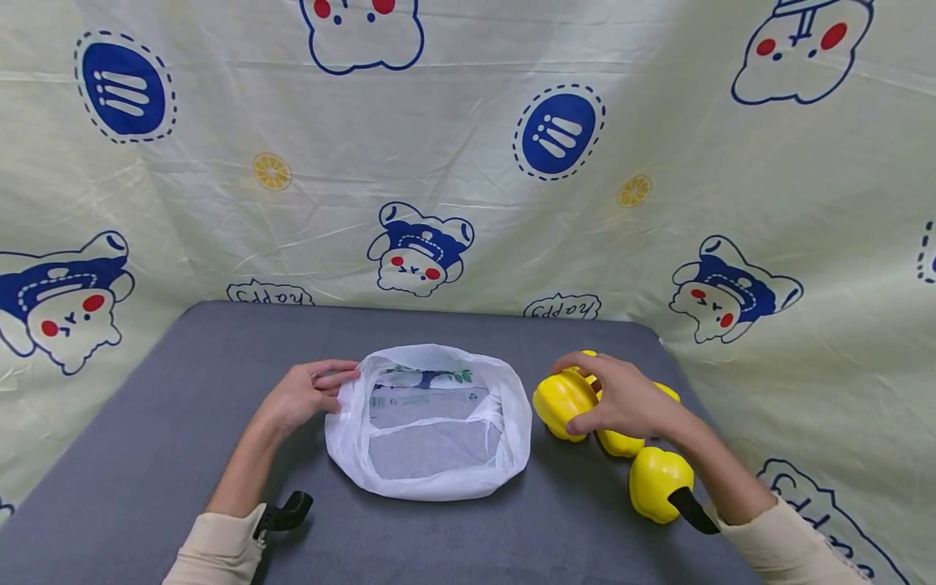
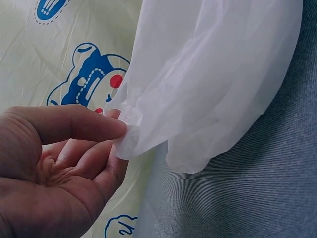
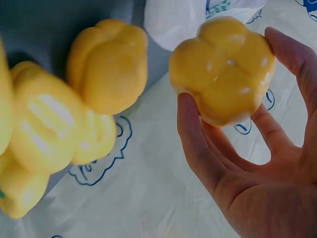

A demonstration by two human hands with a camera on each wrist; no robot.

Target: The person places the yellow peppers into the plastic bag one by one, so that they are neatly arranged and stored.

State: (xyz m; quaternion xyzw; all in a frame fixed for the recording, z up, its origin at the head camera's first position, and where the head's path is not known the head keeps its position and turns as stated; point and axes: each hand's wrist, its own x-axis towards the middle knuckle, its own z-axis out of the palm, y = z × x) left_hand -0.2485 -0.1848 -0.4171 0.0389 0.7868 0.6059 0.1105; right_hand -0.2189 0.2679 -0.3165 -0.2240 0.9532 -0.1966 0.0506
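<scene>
A white plastic bag (image 1: 448,486) stands in the middle of the grey table, its mouth wide and facing up, with printing seen inside. My left hand (image 1: 298,396) pinches its left rim between thumb and fingers; the left wrist view shows the thin plastic (image 2: 213,74) gathered at the fingertips. To the right of the bag, my right hand (image 1: 627,398) grips a yellow bell pepper (image 1: 561,405). In the right wrist view the fingers and thumb curl round the sides of this pepper (image 3: 225,69), its lobed end facing the camera.
More yellow bell peppers lie at the table's right side: one (image 1: 656,481) nearer me by the right wrist, others (image 1: 621,443) partly hidden under the right hand. A patterned cloth (image 1: 483,244) hangs behind the grey table (image 1: 241,357). Black straps (image 1: 285,513) circle both wrists.
</scene>
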